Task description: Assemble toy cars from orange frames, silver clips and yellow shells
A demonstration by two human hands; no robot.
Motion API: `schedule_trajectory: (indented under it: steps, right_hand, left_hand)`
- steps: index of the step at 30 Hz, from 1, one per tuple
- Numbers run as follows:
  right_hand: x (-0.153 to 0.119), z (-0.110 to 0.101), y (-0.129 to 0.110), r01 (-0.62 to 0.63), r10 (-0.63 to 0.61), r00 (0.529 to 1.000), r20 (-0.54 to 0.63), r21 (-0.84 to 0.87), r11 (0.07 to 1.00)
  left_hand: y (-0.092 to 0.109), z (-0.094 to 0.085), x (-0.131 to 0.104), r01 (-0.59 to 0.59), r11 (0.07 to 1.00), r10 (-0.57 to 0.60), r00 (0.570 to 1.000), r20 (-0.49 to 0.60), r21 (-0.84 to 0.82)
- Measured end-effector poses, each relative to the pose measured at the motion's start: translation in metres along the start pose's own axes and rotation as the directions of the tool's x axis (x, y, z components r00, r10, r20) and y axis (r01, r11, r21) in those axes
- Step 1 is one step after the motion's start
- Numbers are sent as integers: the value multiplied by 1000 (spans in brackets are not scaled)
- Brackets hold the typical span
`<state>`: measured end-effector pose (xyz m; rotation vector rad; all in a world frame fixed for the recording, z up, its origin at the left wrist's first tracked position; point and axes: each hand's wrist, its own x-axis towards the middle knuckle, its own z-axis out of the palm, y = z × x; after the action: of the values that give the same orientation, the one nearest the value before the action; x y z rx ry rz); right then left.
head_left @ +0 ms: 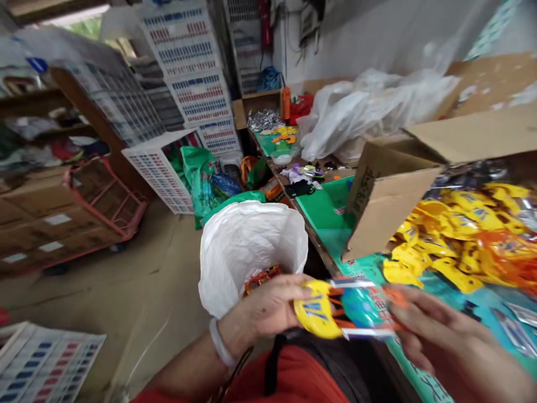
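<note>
Between my hands is a plastic toy car body [321, 310] with a yellow front piece, orange struts and pale side rails. My left hand [272, 307] grips the yellow end, thumb on top. At the other end my right hand [423, 324], blurred, pinches an orange part; whether that part is joined to the body, I cannot tell. Turquoise shows through the middle of the body. Just beyond my left hand stands a white woven sack [251, 235] with red-and-orange pieces [262, 278] inside. On the bench to the right lies a heap of yellow plastic parts [453, 235].
An open cardboard box [390, 207] and clear plastic bags [364, 112] occupy the bench. Stacked white crates [197, 84] rise behind, with a tipped crate [161, 173] on the floor. A red cart [113, 207] of cartons is at left, another crate [50, 358] nearer.
</note>
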<state>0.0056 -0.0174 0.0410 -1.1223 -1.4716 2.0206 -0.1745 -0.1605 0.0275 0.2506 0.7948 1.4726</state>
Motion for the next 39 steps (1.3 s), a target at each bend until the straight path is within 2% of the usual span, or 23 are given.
schedule_trajectory:
  steps: [1,2,4,6,8,11,14,17,19,23,24,25,26,28,29,30,31,33,36,39]
  right_hand:
    - [12,21,-9,-42,39,995,94,30,999]
    - [24,42,-15,-41,34,989,141,50,998]
    - [48,80,-20,23,-26,981,193,17,1000]
    - [69,113,-17,95,-64,971,230,-128,987]
    - [87,137,-10,105,-50,969,244,-216,971]
    - [105,155,4,94,-15,968,250,-310,946]
    - [114,157,15,90,13,960,279,-352,932]
    - [112,149,19,107,-1,950,312,-326,939]
    - [102,137,18,125,-29,949,313,-290,949]
    - [67,99,11,129,-53,959,279,-262,956]
    - [58,88,9,105,-26,956,292,-255,961]
    - [50,76,8,83,-13,963,270,-249,965]
    - [43,63,6,61,-1,971,241,-244,968]
    - [33,34,4,43,-6,989,147,-247,968]
    - [28,18,3,41,-19,996,90,-258,965]
    - [24,1,3,42,-34,999,34,-269,962]
    - [21,-16,3,42,-51,998,-25,-279,959]
    - [15,-51,5,37,-83,986,-145,-295,955]
    - [10,-102,7,20,-129,931,-341,-306,952]
    - [6,-146,5,-16,-180,823,-539,-339,941]
  left_hand:
    - [11,-7,-9,-95,996,95,995,-44,2]
    - [22,-14,-17,-158,987,160,982,-98,28]
    - [39,-30,-32,-189,976,207,959,-192,107]
    - [49,-47,-44,-234,948,291,912,-290,215]
    - [53,-64,-50,-208,897,360,856,-372,390]
    - [47,-87,-48,-18,729,428,792,-436,684]
    - [39,-102,-40,104,641,448,753,-481,760]
    - [36,-104,-36,144,584,528,680,-508,799]
    - [37,-96,-35,145,537,579,653,-488,831]
    - [31,-56,-28,95,442,643,660,-388,892]
    - [26,-44,-24,81,453,618,690,-378,888]
    - [20,-33,-18,69,467,555,754,-353,881]
    - [13,-21,-10,37,477,465,838,-288,878]
    - [-5,3,11,-51,506,243,966,-85,861]
    - [-15,16,23,-85,508,146,989,12,857]
    - [-24,28,36,-107,490,58,994,90,865]
    - [-33,39,50,-137,455,32,990,137,880]
    - [-48,57,80,-200,340,56,980,193,919]
    - [-62,72,122,-323,42,178,934,311,946]
    - [-67,72,156,-285,-299,372,844,386,911]
